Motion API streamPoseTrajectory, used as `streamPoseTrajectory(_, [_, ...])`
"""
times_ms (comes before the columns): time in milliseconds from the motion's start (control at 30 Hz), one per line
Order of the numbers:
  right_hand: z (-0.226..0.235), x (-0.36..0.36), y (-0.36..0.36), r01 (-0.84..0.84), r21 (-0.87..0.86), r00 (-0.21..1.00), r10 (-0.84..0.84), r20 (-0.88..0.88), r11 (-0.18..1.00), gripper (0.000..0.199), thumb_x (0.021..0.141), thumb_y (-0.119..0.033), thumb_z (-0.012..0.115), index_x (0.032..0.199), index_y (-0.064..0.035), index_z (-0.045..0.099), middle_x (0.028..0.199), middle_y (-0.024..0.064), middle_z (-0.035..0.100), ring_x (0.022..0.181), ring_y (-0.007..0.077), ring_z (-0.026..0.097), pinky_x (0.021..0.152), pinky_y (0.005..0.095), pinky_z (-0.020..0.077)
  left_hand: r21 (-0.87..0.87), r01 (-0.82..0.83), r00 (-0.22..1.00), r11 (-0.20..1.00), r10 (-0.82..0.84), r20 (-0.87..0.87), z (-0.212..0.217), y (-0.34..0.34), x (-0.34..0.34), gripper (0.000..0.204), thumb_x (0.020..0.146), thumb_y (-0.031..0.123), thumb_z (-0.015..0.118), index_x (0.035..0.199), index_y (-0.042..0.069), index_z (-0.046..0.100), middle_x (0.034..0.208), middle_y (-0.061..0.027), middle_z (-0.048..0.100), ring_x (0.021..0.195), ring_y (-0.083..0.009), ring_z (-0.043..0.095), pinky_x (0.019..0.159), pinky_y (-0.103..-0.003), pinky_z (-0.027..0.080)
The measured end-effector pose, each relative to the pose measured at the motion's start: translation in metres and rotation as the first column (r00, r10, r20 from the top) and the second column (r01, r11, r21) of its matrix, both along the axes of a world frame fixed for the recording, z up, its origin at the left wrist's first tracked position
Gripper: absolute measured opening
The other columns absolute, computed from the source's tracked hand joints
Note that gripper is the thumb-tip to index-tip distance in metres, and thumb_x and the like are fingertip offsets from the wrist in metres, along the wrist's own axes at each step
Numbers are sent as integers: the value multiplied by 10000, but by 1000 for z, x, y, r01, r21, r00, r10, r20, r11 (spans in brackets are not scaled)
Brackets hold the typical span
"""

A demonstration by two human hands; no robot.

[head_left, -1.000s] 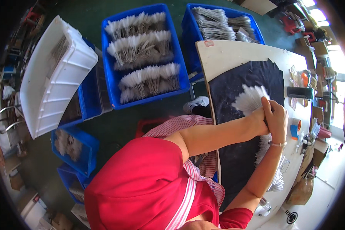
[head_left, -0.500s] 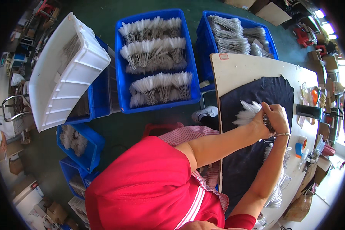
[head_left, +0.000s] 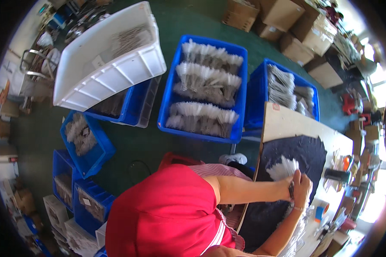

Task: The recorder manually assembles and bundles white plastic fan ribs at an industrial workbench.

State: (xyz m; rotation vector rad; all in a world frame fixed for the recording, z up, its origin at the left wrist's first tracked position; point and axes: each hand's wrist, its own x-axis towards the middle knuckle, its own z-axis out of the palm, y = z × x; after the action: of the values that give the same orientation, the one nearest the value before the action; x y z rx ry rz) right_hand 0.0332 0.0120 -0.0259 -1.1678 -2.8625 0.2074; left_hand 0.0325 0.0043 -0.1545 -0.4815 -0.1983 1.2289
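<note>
Over the dark cloth (head_left: 261, 214) on the table, my left hand (head_left: 284, 188) and my right hand (head_left: 303, 186) meet, their fingers closed around a bundle of thin wire-handled brushes (head_left: 283, 168). White bristle ends fan out beyond my hands toward the far side. Some of the looped wire ends show between my palms; the middle of the bundle is hidden by my fingers. More wire brushes (head_left: 297, 233) lie beside my right forearm, partly covered by it.
A blue bin (head_left: 240, 136) holds rows of bundled white brushes. Another blue bin (head_left: 255, 85) with wire bundles stands behind the table (head_left: 283, 124). A tilted white crate (head_left: 116, 81) and smaller blue bins (head_left: 101, 147) are at left. A tape roll (head_left: 326, 207) and dark cylinder (head_left: 336, 174) lie on the table.
The view has shifted, so the bins and table sit lower and farther right. My hands still grip the brush bundle together.
</note>
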Motion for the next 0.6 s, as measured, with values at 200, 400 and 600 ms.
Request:
streamPoseTrajectory(200, [31,46,-40,115,-137,930,-155,-334,984,462,922,-373,475,1078,46,592,994,224,642,910,316,624,825,378,464,74,189,976,979,-180,-121,41,-38,11,361,779,442,665,961,134,621,903,-25,653,835,-198,623,757,-421,506])
streamPoseTrajectory(400, [89,4,-117,140,-24,912,-138,-385,990,631,920,-493,469,1316,-1,457,1112,203,628,1048,313,597,890,385,460,221,-21,908,975,111,-405,86,-62,-37,150,789,231,614,875,108,603,730,6,624,593,-129,578,511,-288,449])
streamPoseTrajectory(600, [54,-23,-129,-159,-22,759,108,-643,987,632,898,-483,482,1157,88,566,1150,191,606,1126,303,538,998,404,370,410,-168,365,896,443,-819,87,-141,-141,195,788,266,636,865,90,604,812,-31,610,692,-102,557,544,-259,422])
